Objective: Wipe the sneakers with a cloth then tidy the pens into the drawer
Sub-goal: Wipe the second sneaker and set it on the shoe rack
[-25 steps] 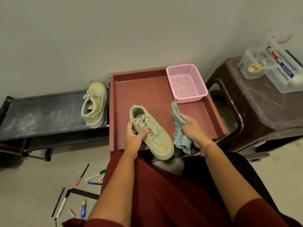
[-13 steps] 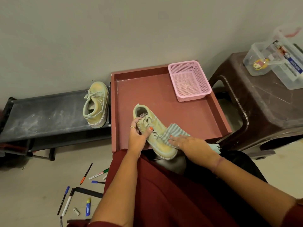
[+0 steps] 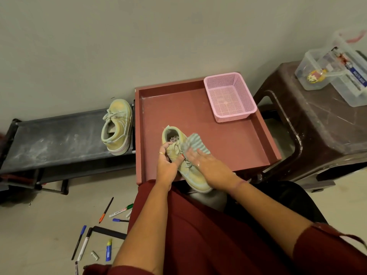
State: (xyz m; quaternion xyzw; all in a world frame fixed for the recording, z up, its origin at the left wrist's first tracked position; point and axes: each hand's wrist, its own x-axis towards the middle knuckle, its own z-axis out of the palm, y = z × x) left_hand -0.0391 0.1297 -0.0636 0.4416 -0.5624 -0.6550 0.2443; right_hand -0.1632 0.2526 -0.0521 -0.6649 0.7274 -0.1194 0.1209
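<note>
A pale green sneaker lies in the red-brown drawer tray, toe toward me. My left hand grips its laced upper near the tongue. My right hand presses a striped grey-green cloth flat against the sneaker's right side. A second sneaker stands on the dark low shelf to the left. Several pens and markers lie scattered on the floor at the lower left.
A pink mesh basket sits in the tray's far right corner. A brown plastic stool on the right carries clear plastic boxes. My dark red clothing fills the foreground. A grey wall rises behind.
My right hand brought the cloth from beside the sneaker onto it and slid it up toward the laces. My left hand kept its hold on the sneaker.
</note>
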